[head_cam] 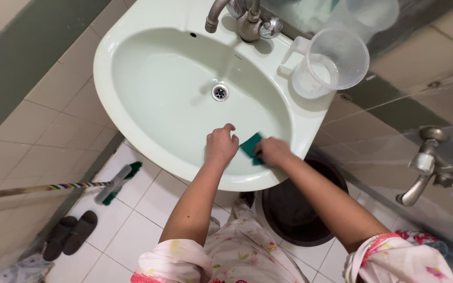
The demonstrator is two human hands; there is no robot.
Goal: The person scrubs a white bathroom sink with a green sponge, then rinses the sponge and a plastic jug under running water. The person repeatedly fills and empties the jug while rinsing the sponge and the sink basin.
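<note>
- Seen from above, looking straight down into a pale green washbasin (132,63) fixed to a tiled wall.
- Left hand (221,144) resting knuckles-up on the inner slope of the basin near its front rim, fingers curled loosely together, holding nothing that can be seen.
- Right hand (272,151) just beside it, fingers closed down on a dark green scrubbing pad (250,145), pressing it against the basin's inner wall by the front rim.
- Pad lying between the two hands, one corner poking out toward the left hand; whether the left hand touches it cannot be told.
- Round metal drain (220,92) at the centre of the bowl, well apart from both hands.
- Chrome tap (242,18) at the back edge, spout curving over the bowl.
- Clear plastic measuring jug (336,60) standing upright on the basin's right shoulder, beside the tap.
- Dark round bucket (294,209) on the white floor tiles under the basin's right side, partly hidden by the right forearm.
- Long-handled scrubbing brush (112,186) with green bristles lying on the floor to the left, striped handle running off toward the wall.
- Pair of dark slippers (69,233) on the floor at lower left.
- Second chrome tap (431,167) jutting from the wall at right.
- Floral sleeves pushed up on both arms.
</note>
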